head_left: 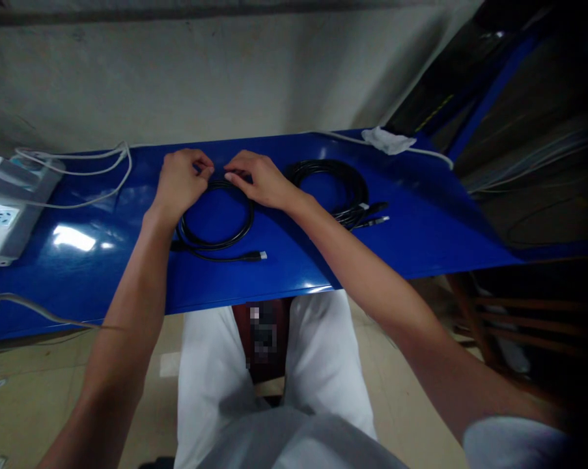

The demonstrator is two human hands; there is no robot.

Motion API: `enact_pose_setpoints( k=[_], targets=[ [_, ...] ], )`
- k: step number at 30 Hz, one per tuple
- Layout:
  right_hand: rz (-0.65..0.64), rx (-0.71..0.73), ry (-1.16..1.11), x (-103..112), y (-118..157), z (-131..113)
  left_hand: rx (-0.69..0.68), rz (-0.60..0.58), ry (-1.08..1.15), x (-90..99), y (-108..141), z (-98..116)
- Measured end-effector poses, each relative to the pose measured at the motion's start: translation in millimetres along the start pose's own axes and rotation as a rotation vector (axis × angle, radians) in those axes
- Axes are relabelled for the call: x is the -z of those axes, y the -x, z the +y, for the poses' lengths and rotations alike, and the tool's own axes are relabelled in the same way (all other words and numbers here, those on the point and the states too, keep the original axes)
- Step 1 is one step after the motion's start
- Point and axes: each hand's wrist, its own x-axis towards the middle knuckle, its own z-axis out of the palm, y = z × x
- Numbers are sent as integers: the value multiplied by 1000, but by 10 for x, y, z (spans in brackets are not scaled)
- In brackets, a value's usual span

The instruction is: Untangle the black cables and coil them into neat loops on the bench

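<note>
Where the black coil (215, 247) curved farthest off, left hand (183, 174) and right hand (262, 179) flanked it, fingertips (230, 176) nearly together (grip unclear).

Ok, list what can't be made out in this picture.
All in the head view:
Left fingers, right fingers: whether they pinch anything; too dim and blurred.
Small cable coil: its left side, partly behind the left forearm.
Large cable coil: its lower left, hidden by the right forearm.
Power strip: cut off by the left edge.
</note>
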Motion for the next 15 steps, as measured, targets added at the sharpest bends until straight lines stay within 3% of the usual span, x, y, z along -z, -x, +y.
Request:
enact_pose_setpoints(
  k=[5, 8, 12, 15],
  targets=[
    [-30, 31, 59, 0, -28, 61, -72, -23, -43, 4, 30, 102],
    [4, 56, 75, 125, -36, -87, -109, -40, -82, 2, 55, 105],
    [156, 76, 60, 453, 184, -670, -136, -21, -104, 8, 85, 127],
    [309, 104, -47, 567, 724, -1327, -145, 13, -81, 12, 98, 162]
  ],
)
